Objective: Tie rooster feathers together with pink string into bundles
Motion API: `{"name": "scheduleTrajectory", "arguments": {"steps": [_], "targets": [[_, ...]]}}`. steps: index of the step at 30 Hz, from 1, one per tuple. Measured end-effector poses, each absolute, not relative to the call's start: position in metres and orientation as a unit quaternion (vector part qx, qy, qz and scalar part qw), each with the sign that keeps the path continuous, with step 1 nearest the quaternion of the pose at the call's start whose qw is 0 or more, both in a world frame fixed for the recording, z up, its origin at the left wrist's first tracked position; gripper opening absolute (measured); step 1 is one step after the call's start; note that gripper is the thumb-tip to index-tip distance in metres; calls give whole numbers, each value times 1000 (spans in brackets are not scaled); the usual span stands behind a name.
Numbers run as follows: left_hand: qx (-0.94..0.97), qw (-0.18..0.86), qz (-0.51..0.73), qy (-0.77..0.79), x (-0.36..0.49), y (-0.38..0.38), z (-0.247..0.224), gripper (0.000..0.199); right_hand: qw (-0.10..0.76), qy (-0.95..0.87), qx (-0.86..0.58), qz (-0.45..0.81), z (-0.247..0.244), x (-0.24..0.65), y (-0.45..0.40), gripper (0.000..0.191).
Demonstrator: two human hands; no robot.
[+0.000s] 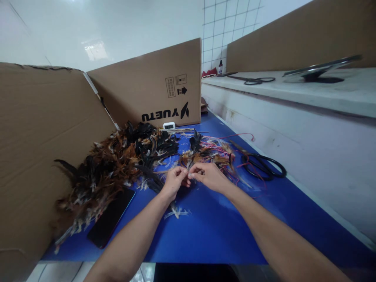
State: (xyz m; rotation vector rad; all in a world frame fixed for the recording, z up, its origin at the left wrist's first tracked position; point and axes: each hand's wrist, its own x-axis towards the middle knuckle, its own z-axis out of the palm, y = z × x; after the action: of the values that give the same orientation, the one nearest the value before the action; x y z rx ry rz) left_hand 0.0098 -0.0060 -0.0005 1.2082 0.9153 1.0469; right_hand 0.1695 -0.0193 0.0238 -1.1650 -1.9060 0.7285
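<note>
My left hand (176, 181) and my right hand (208, 175) meet over the middle of the blue table, fingertips pinched together and almost touching. Both are closed around the base of a feather piece (191, 158), whose brown and dark plumes point away from me; which fingers grip it is too small to tell. A large pile of brown and black feathers (117, 156) lies to the left. Just right of my hands are pink strings (219, 145) mixed with feathers. A small white tuft (176, 211) rests on the table nearer to me.
Black-handled scissors (264, 166) lie at the right edge of the blue table (205, 231). A dark phone (111, 217) is at the left. Cardboard panels (147, 86) stand behind and left, with a small white digital display (169, 125) before them. A ledge (323, 86) runs along the right.
</note>
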Motion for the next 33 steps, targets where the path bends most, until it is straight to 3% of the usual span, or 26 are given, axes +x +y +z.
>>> {"name": "scheduleTrajectory", "arguments": {"steps": [33], "targets": [[538,599,447,390,10,-6,-1,35,390,-748,-460,276,12,169,-13,8]]}}
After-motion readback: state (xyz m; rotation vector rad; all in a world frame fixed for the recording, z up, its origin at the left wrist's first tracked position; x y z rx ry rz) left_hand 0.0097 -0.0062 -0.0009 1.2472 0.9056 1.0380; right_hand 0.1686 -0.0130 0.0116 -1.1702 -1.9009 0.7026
